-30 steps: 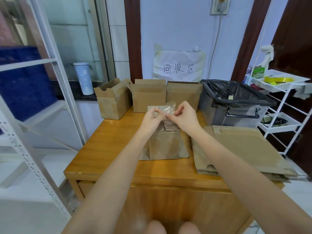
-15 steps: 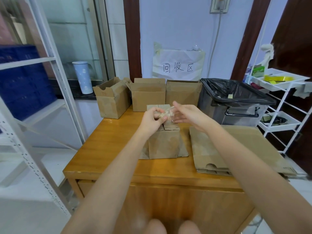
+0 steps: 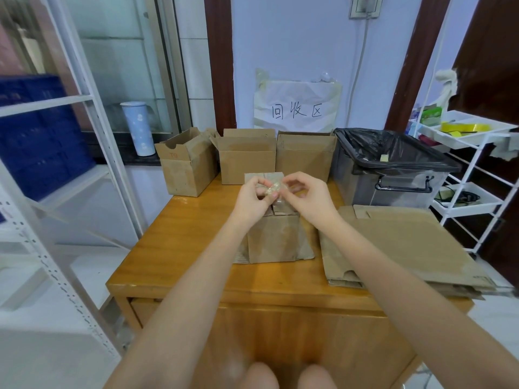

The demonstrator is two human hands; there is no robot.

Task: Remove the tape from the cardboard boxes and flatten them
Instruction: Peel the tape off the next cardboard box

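A flattened cardboard box (image 3: 276,240) lies in the middle of the wooden table (image 3: 182,240). Just above its far end, my left hand (image 3: 252,199) pinches a crumpled wad of clear tape (image 3: 273,189). My right hand (image 3: 306,196) is beside it with curled fingers touching the tape's right side. Three upright open boxes stand along the table's back edge: left box (image 3: 186,164), middle box (image 3: 247,161), right box (image 3: 304,155). A stack of flattened cardboard (image 3: 407,242) lies on the right of the table.
A grey bin with a black liner (image 3: 393,169) stands at the table's back right. A white trolley (image 3: 471,169) with yellow tape rolls is further right. White metal shelving (image 3: 92,141) and a blue crate stand left. A paper sign hangs on the wall.
Both hands stay above the flat box working the tape. The right hand drew apart from the left half a second ago and has closed back onto the tape wad.
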